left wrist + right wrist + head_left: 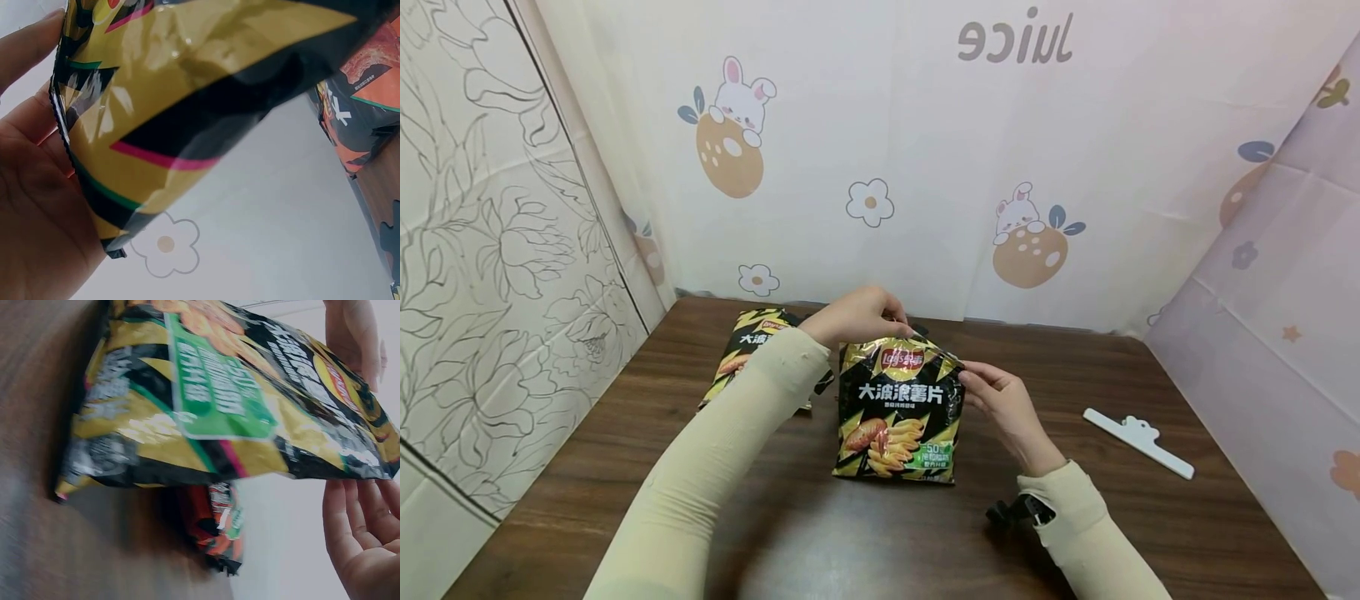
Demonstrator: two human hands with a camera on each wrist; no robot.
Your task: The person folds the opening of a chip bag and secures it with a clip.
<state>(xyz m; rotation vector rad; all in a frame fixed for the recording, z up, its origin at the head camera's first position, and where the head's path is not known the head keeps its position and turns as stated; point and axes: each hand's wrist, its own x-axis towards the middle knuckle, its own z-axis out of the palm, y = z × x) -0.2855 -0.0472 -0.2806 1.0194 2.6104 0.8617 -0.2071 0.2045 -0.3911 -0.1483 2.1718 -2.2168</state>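
A black and yellow Lay's chip bag (pixel 901 417) stands upright on the table, its printed front towards me. My left hand (pixel 867 313) reaches over its top edge and pinches it there, thumb on the near side. At the upper right corner, my right hand (pixel 1004 410) pinches the bag's edge. The right wrist view shows that hand (pixel 365 534) under the tilted-looking bag (pixel 206 394), with the left hand (pixel 355 337) beyond. In the left wrist view, the bag (pixel 187 87) covers part of the left fingers. Behind my left forearm lies another chip bag (pixel 733 354), partly hidden.
A white bag clip (pixel 1138 442) lies on the right side of the dark wooden table (pixel 1075 375). Printed cloth (pixel 880 142) hangs along the back and right sides. A white flower-patterned sheet (pixel 505 233) hangs at left.
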